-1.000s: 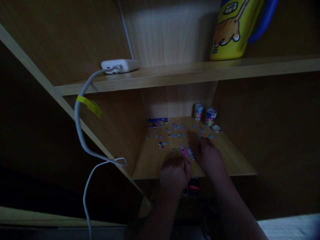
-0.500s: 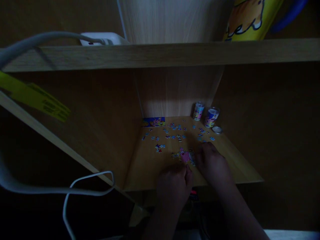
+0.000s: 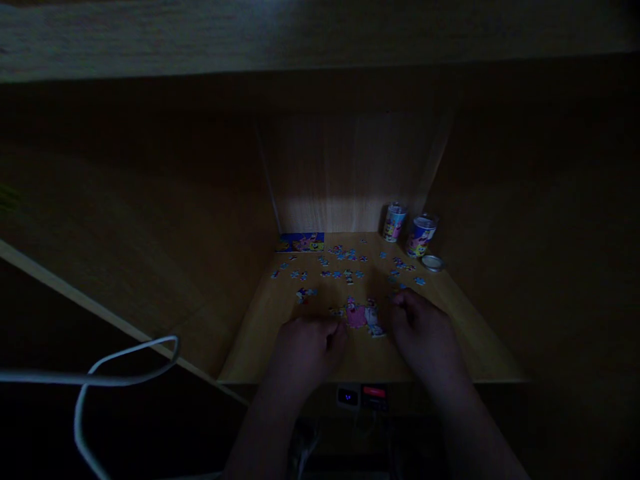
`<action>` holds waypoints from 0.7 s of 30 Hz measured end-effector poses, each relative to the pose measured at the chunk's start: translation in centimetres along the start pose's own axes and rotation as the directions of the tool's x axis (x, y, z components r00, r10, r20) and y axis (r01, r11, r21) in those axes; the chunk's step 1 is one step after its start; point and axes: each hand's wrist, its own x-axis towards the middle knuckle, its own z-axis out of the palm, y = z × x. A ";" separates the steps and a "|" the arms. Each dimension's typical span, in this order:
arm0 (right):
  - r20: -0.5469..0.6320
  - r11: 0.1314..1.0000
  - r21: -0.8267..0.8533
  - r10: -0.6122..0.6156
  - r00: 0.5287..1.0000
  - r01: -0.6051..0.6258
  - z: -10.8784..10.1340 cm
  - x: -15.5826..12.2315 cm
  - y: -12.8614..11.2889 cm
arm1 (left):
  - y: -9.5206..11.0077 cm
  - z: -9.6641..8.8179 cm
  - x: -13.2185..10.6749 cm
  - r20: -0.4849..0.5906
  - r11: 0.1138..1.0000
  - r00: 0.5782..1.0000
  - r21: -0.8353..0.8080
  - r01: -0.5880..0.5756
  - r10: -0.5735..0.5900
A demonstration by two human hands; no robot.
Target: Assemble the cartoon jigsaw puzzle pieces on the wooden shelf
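A joined group of jigsaw pieces [image 3: 356, 316], with pink, yellow and pale parts, lies on the wooden shelf board [image 3: 260, 353]. My left hand [image 3: 311, 345] is closed at its lower left, thumb side toward the pieces. On the other side, my right hand [image 3: 423, 325] is curled with thumb and forefinger pressed together. Whether either hand pinches a piece is too dark to make out. A smaller joined cluster [image 3: 304, 295] lies beyond my left hand. Several loose jigsaw pieces [image 3: 336, 274] are scattered farther back.
Two printed cans [image 3: 394, 223] [image 3: 421, 237] stand at the back right, beside a round lid [image 3: 433, 263]. A cartoon picture strip [image 3: 301, 243] lies against the back wall. A shelf edge [image 3: 320, 40] crosses overhead. At lower left hangs a white cable [image 3: 125, 381]. Small devices [image 3: 361, 397] show below the board.
My left hand has moved left, away from the pink part of the jigsaw. My right hand stays beside it, slightly farther off. The view has shifted, and the upper shelf's mug has left it.
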 end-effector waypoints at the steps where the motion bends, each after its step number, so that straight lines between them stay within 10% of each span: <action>1: 0.007 1.000 0.016 -0.001 1.000 0.001 -0.1 0.1 0.0 | 0.0 0.1 -0.1 -0.003 1.000 1.000 -0.001 -0.003 0.003; 21: 0.017 0.990 0.130 -0.053 0.998 0.050 -0.1 0.1 -0.1 | 0.2 1.7 -0.5 -0.015 0.993 0.998 0.105 0.054 -0.053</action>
